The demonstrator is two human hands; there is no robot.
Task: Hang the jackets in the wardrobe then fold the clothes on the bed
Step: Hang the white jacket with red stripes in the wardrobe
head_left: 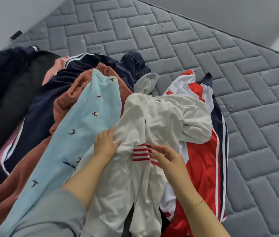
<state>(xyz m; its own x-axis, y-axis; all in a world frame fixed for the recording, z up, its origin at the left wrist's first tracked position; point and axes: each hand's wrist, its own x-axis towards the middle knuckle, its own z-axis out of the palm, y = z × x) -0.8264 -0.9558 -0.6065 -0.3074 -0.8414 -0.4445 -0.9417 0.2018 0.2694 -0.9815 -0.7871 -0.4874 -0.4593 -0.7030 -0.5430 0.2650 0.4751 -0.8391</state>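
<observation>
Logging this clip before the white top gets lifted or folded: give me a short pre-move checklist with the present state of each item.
1. Left hand on the white top: ok, fingers rest on its fabric.
2. Right hand has a hold: cannot tell, fingers reach the red-striped cuff but a pinch is not clear.
3. White top free of other clothes: ok, it lies uppermost, over the red jacket.
4. White top laid flat for folding: not ok, it is bunched and creased.
5. Bare mattress space to fold on: ok, open to the right.
6. Light blue garment out of the way: not ok, it lies against the white top.
</observation>
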